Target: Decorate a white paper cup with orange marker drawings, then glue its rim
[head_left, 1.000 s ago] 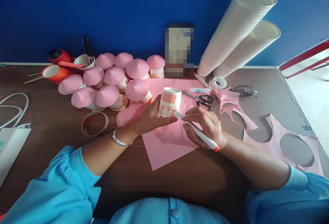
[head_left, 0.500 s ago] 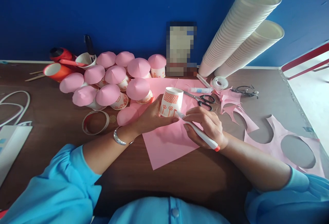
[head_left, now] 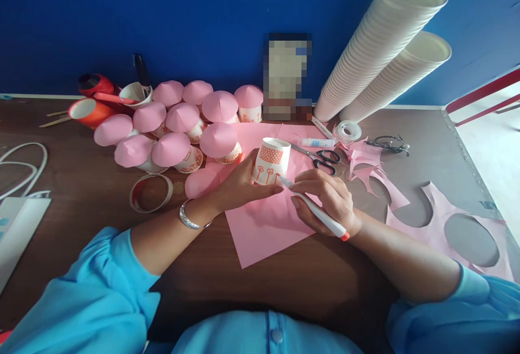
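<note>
My left hand [head_left: 239, 183]: wrapped around white paper cup [head_left: 273, 174], base up, held above pink sheet [head_left: 264, 229], between near and far edges of desk [head_left: 195, 272]. My right hand [head_left: 331, 197]: pinched on marker [head_left: 323, 217], tip at 3rd red stem. Last 1 s: both grips unchanged, no clear new line. Marking remains at 3rd stem, beside 2 flowers.

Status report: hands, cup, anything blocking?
Left hand holding white paper cup, red drawings. Right hand holding white marker, red end, tip at cup. Black-handled metal scissors behind, not blocking.
</note>
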The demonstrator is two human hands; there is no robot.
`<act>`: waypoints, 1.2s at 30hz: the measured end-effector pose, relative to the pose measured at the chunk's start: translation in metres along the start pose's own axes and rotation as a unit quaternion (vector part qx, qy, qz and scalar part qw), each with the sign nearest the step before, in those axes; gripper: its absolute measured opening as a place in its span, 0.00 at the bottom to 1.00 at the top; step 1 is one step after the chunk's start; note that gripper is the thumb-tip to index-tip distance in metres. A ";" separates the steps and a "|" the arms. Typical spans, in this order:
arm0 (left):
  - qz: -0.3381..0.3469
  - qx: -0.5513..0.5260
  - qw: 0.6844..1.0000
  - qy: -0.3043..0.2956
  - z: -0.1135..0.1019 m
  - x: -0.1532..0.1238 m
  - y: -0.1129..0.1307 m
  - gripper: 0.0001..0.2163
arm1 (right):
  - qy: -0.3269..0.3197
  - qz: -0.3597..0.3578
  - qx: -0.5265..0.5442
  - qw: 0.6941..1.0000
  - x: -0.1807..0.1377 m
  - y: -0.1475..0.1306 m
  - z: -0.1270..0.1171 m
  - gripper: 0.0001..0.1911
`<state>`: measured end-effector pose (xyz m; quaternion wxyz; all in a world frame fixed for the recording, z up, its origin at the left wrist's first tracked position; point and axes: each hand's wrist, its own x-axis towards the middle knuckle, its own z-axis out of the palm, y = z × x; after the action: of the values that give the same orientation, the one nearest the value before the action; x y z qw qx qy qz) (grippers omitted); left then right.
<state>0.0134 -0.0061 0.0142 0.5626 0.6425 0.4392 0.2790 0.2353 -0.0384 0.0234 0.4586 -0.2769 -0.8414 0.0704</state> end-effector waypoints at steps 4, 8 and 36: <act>0.002 0.000 1.000 -0.002 0.000 0.000 -0.001 0.30 | -0.003 -0.007 -0.002 1.000 0.001 0.000 -0.001 0.15; 0.008 -0.002 1.000 -0.005 -0.001 0.001 -0.001 0.29 | -0.009 -0.012 0.002 1.000 0.001 0.000 0.000 0.12; 0.015 0.001 1.000 0.003 0.000 0.000 -0.001 0.28 | 0.001 0.009 -0.015 1.000 -0.001 0.001 0.000 0.12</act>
<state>0.0131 -0.0058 0.0129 0.5564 0.6490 0.4311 0.2887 0.2362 -0.0379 0.0227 0.4552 -0.2911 -0.8392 0.0619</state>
